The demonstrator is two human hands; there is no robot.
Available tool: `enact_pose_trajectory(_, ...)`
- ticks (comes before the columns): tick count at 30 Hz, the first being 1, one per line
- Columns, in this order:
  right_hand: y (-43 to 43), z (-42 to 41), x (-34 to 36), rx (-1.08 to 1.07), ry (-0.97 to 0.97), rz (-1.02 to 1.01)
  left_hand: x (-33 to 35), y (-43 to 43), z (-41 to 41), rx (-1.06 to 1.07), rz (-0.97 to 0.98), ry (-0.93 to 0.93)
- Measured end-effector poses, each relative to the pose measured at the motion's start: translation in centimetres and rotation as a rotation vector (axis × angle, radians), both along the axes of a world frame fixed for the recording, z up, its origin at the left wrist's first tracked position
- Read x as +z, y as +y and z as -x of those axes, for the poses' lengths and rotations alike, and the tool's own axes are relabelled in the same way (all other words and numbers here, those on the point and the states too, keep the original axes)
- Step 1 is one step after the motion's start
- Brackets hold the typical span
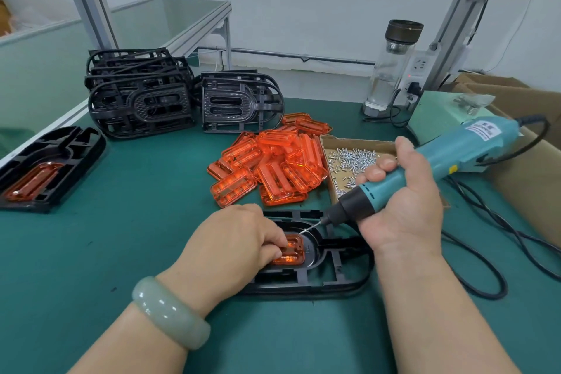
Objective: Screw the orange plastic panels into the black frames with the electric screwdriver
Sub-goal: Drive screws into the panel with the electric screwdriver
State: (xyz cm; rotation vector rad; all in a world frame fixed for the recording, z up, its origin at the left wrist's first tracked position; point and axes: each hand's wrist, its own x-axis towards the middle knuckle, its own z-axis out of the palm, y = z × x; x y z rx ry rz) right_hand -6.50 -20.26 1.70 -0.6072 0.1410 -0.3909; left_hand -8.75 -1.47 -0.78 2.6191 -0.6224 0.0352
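A black frame (340,278) lies flat on the green mat in front of me, with an orange panel (293,252) seated in its oval recess. My left hand (233,240) rests on the frame and its curled fingertips press on the panel's left part. My right hand (400,203) grips a teal electric screwdriver (425,167), tilted down to the left. A small screw hangs on its bit tip (306,231), just above the panel's upper right corner. Most of the panel is hidden under my left fingers.
A heap of orange panels (273,164) lies behind the frame. A cardboard tray of screws (352,161) sits to its right. Stacked black frames (142,97) (239,103) stand at the back left. A frame with a panel in it (45,170) lies far left. Black cables (485,252) trail right.
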Motion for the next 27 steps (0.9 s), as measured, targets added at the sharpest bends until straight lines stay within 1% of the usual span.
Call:
enact_pose_trajectory(8,0.8,-0.1,0.0,0.009,-0.085,0.25,-0.3,0.2,-0.1,0.009,0.031,0.035)
enact_pose_trajectory(13,1.0,0.0,-0.1,-0.002,-0.091,0.319,-0.4,0.1,-0.2,0.009,0.014,0.035)
enact_pose_trajectory(27,1.5,0.5,0.6,0.009,-0.171,0.458,-0.5,0.1,-0.2,0.003,0.044,0.033)
